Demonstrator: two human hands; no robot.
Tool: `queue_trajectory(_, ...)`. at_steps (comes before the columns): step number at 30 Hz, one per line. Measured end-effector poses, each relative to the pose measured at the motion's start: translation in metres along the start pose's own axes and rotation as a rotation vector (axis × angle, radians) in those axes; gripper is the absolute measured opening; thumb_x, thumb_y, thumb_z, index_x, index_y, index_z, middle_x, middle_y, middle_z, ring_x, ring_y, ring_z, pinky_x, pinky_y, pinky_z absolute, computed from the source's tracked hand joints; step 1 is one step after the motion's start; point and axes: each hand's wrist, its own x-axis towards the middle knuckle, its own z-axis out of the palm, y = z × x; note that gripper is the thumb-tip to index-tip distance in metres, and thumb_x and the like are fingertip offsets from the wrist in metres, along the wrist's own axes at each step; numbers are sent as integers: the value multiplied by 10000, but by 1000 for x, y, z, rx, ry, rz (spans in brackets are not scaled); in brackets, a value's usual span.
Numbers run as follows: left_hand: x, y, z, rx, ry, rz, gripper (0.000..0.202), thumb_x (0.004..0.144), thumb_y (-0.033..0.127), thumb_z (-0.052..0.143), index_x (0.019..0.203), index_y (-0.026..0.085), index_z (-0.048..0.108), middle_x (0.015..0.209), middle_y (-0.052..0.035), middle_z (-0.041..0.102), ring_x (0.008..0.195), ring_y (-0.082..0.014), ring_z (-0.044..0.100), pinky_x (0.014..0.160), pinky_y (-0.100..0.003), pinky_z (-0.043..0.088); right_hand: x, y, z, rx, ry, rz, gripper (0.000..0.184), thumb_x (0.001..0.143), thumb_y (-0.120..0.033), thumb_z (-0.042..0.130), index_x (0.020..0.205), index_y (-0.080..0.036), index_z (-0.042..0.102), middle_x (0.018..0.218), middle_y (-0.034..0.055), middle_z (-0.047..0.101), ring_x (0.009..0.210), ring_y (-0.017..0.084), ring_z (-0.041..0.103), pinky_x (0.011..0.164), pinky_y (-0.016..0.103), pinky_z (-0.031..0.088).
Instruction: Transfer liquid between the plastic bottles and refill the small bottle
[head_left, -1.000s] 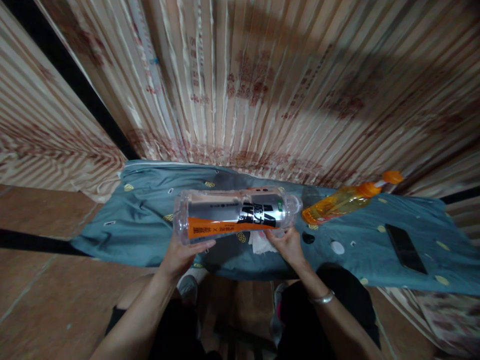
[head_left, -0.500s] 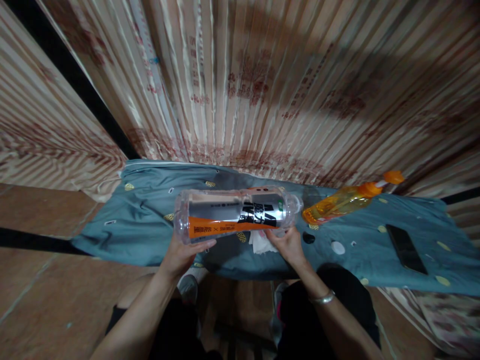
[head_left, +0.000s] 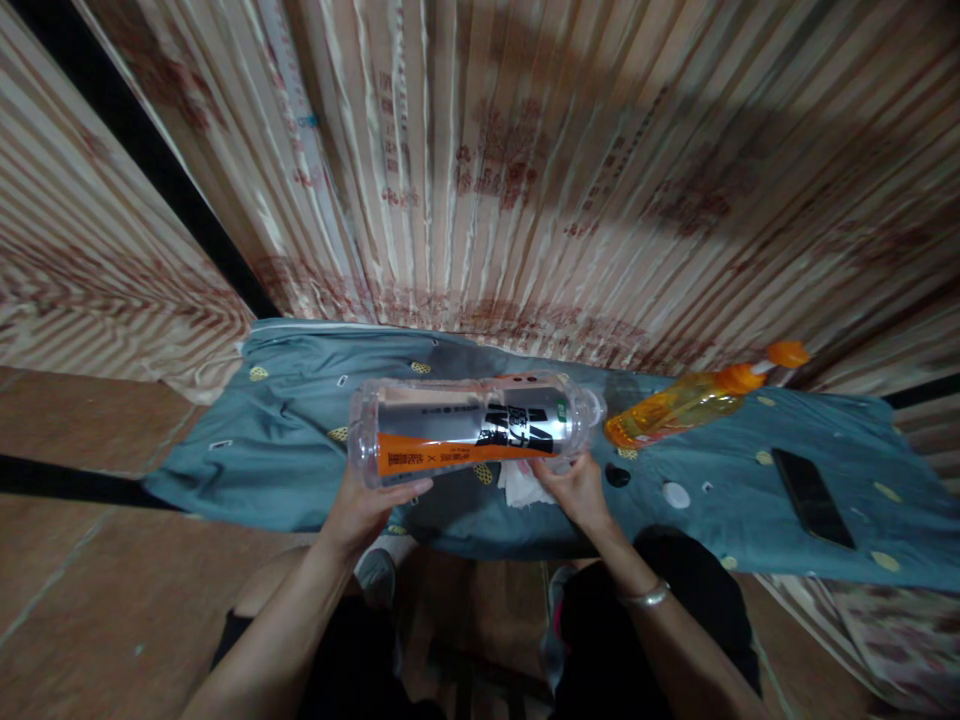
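Note:
I hold a large clear plastic bottle (head_left: 465,425) with a silver, black and orange label sideways above a blue-green cloth (head_left: 285,440). My left hand (head_left: 367,510) grips its base end from below. My right hand (head_left: 574,490) is closed under the neck end and also presses a crumpled white tissue (head_left: 521,485) against the bottle. The bottle's mouth points right and has no cap on it.
An orange bottle with an orange spout cap (head_left: 694,400) lies on the cloth to the right. A white cap (head_left: 675,494) and a dark round lid (head_left: 616,476) lie near my right hand. A black phone (head_left: 812,496) rests farther right. Striped curtains (head_left: 525,180) hang behind.

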Motion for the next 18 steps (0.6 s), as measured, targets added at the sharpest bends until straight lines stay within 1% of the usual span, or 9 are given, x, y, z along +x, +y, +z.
queue_trajectory(4,-2,-1,3,-1,9,30,673,485,202,1024,1103,195,757,1003,-63,838,1308,-357,717,1077,-463,614,0,-2,-1,-4,-14,1,610,611,-744,763,907,-215,701,828,183,838,799,413,823,654,445,646)
queue_trajectory(9,-4,-1,5,-25,15,28,662,475,174,1026,1079,181,754,1097,-89,828,1315,-373,711,1062,-467,624,0,-3,-2,5,-29,10,591,613,-731,764,901,-218,702,831,183,838,824,424,824,667,455,650)
queue_trajectory(12,-3,-2,3,-20,20,35,622,474,178,1023,1033,176,752,1086,-87,826,1301,-368,718,1049,-454,631,0,-2,-2,-15,-20,20,584,615,-735,762,886,-220,704,840,187,839,840,432,823,684,478,656)
queue_trajectory(14,-1,-2,1,-14,21,39,625,477,184,1021,1041,174,752,1086,-87,828,1301,-361,719,1055,-445,626,0,-2,-1,-9,-22,17,588,617,-741,763,877,-216,710,841,189,839,829,426,824,680,474,657)
queue_trajectory(18,2,-3,-5,2,-26,-5,690,476,140,1015,1118,183,765,1086,-94,839,1249,-364,749,1057,-462,626,0,-1,-1,9,-12,10,612,602,-772,780,843,-214,717,837,194,839,798,414,825,658,450,656)
